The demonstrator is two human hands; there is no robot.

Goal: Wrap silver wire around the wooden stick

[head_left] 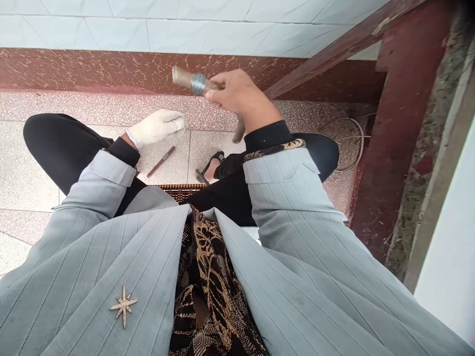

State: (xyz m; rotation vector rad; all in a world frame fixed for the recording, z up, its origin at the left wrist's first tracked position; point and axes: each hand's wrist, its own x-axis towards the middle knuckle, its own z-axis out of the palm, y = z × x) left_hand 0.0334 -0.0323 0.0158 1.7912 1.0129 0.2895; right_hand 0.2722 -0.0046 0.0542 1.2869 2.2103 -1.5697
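Right of the gloved left hand (pixel 158 127), whose grip is unclear, the right hand (pixel 234 93) holds one wire-wound rod (pixel 182 78): apparently a handling step, calling next for steady control.

wire-bound wooden tool (pixel 182 78): outer end blurred, middle concealed by the right hand (pixel 237 93); whether the brown stub (pixel 239 130) near the wrist belongs to it cannot be told. gloved left hand (pixel 158 127): palm hidden, fingertips soft; slim reddish implement (pixel 161 161), too small to identify. woven seat (pixel 181 195), mostly covered by jacket (pixel 141 247) and legs (pixel 55 146); cable coil (pixel 362 148), partly behind one leg; red timber frame (pixel 406 99), cut by the top edge.
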